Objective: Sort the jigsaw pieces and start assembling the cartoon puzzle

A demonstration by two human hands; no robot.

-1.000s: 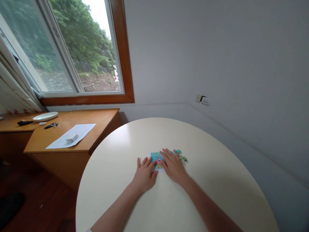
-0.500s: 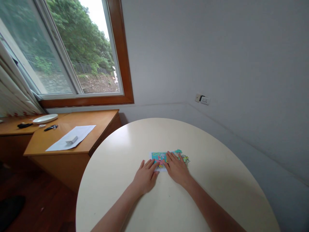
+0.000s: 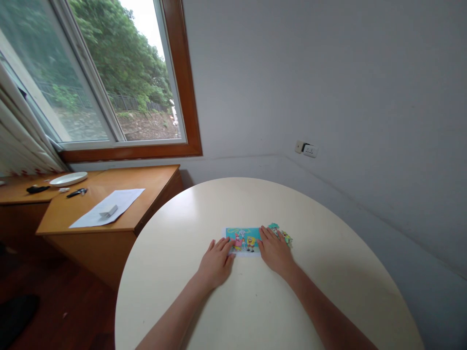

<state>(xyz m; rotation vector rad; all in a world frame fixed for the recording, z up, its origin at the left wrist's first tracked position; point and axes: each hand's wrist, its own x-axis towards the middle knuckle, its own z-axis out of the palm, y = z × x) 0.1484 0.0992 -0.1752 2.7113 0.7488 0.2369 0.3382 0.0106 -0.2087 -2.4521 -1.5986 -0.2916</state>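
Observation:
A turquoise cartoon picture sheet (image 3: 243,234) with a pale border lies flat on the round cream table (image 3: 233,204). My left hand (image 3: 216,261) rests on its left side, fingers stretched out and fingertips on the print. Over the right end of the picture lies my right hand (image 3: 274,250), also flat with its fingers extended, hiding that part. Just beyond the right hand's fingers is a small heap of colourful puzzle pieces (image 3: 286,238), partly covered by the hand.
To the left stands a wooden desk (image 3: 156,189) with a paper sheet (image 3: 127,198), a small white block (image 3: 108,211), a white plate (image 3: 68,179) and a dark object (image 3: 77,192). A window (image 3: 142,78) and a wall socket (image 3: 310,150) are behind.
My hands have moved apart, the left one slightly left and the right one to the right. More of the picture's middle now shows, and the pieces have shifted slightly right.

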